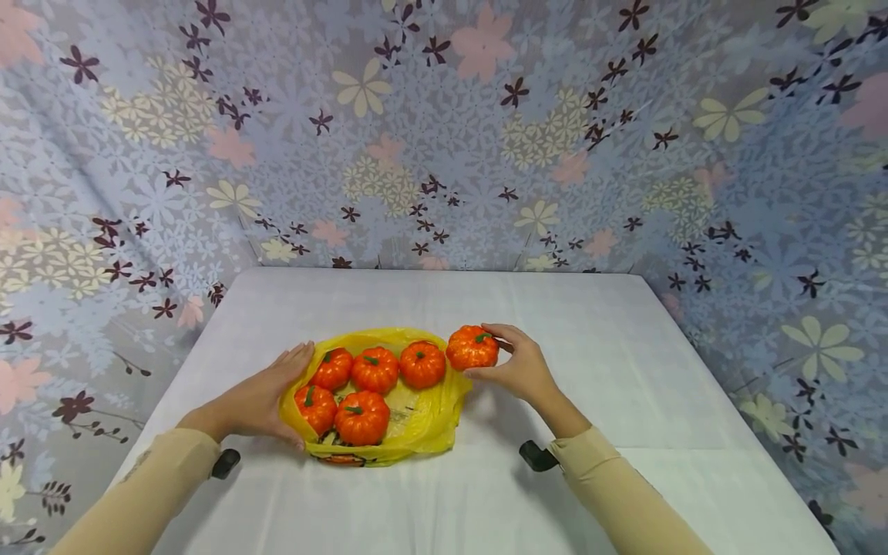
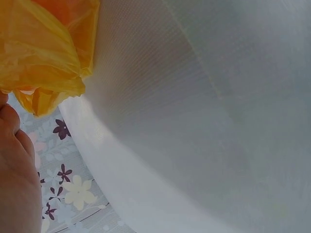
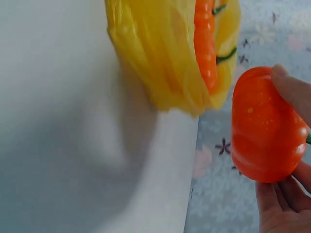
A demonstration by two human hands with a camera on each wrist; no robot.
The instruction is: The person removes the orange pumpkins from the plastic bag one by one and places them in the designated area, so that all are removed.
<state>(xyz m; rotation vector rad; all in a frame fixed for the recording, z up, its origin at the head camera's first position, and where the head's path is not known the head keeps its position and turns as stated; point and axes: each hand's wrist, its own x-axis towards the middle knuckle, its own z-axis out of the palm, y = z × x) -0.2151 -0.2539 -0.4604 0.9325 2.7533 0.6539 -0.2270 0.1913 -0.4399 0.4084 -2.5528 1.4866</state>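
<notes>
We see the right hand (image 1: 519, 368), its grip pinching one pumpkin (image 1: 473, 348) just off the right rim of the yellow bag (image 1: 433, 422). Left hand (image 1: 260, 399): grip unclenched, resting against the bag's left side. We count five more pumpkins (image 1: 362, 422) inside, bag on the white surface (image 1: 645, 378).

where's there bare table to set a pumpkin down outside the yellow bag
Bare: the table between the right hand and the right edge; the strip between the yellow bag and the far edge; the patch in front of the bag, between the sleeves. Crowded: the bag itself, with five pumpkins, and its left side, against the left hand.
</notes>
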